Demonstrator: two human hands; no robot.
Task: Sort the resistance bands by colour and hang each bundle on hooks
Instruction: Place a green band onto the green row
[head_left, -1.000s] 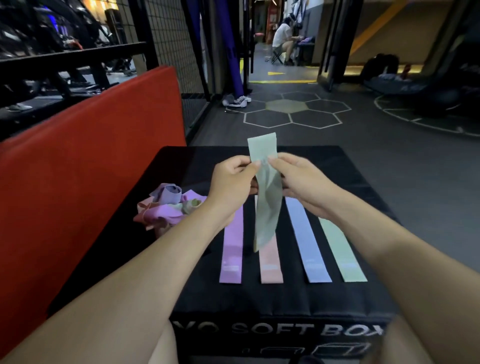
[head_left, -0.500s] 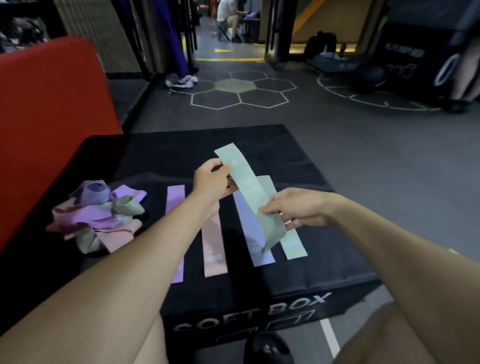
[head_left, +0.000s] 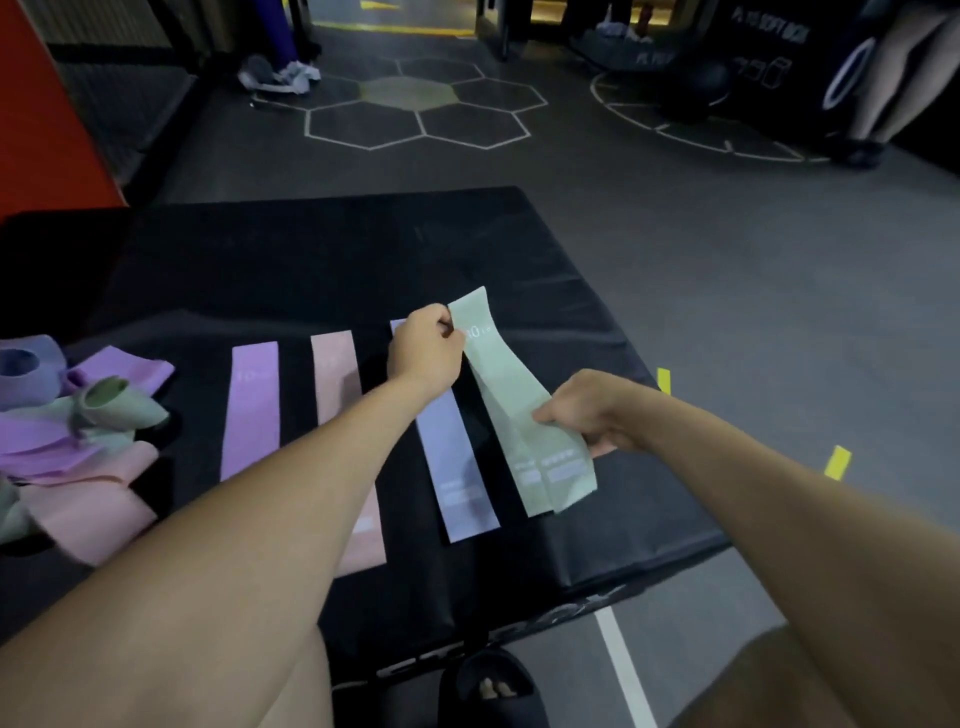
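The green band (head_left: 506, 395) stretched between the two hands, low over the right side of the black surface (head_left: 322, 260). Its far end was pinched by the left hand (head_left: 427, 349), fingers curled; its near part was pinched by the right hand (head_left: 592, 410), with the near end lying beside another green band (head_left: 535, 488). Blue (head_left: 460, 467), pink (head_left: 345, 415) and purple (head_left: 252, 410) bands lay flat in a row to the left. A tangled pile (head_left: 78, 431) sat at the surface's left edge.
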